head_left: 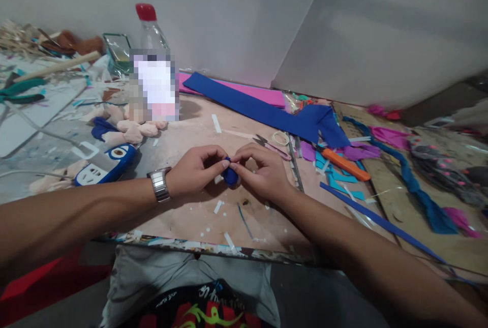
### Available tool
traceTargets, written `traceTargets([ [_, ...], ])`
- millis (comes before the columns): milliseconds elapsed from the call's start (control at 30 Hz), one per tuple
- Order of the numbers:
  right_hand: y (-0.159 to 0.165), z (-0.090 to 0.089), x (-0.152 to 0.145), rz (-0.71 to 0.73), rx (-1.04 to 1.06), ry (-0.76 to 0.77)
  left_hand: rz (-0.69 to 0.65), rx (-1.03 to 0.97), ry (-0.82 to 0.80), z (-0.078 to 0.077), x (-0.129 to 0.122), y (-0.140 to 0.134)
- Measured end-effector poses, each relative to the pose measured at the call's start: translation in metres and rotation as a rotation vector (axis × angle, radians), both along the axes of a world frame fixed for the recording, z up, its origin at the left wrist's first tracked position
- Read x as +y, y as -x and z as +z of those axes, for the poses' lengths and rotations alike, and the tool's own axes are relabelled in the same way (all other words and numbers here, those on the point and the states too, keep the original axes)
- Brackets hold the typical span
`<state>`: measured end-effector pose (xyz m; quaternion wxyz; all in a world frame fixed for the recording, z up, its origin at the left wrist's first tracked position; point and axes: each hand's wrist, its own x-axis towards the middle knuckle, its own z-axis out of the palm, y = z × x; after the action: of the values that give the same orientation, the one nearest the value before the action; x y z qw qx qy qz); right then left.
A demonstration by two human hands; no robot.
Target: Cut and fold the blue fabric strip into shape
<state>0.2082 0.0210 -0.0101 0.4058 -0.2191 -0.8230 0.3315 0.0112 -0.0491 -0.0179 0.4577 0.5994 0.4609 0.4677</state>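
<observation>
Over the table (198, 132), the left hand (196, 170) and the right hand (263, 170) are pinching a small blue bundle (231, 176) between them. Beyond, a clear red-capped bottle (154, 35) is standing, blurring hiding its lower part and contents; a green-edged clear container (118, 47) is sitting nearby.

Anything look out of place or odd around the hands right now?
Yes, mildly: a dark blue piece sits among pale pieces on the left, breaking their colour. White scraps lie strewn across the table, cluttering it. The small blue bundle in the fingers shows no obvious damage.
</observation>
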Motion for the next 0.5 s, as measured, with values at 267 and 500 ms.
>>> traceTargets([
  [267, 0.000, -0.001, 0.000, 0.002, -0.029, 0.160, -0.003, 0.123, -0.054, -0.004, 0.002, 0.003],
  [500, 0.003, -0.010, 0.000, 0.024, -0.001, 0.396, 0.044, 0.092, -0.054, -0.007, 0.003, 0.003],
])
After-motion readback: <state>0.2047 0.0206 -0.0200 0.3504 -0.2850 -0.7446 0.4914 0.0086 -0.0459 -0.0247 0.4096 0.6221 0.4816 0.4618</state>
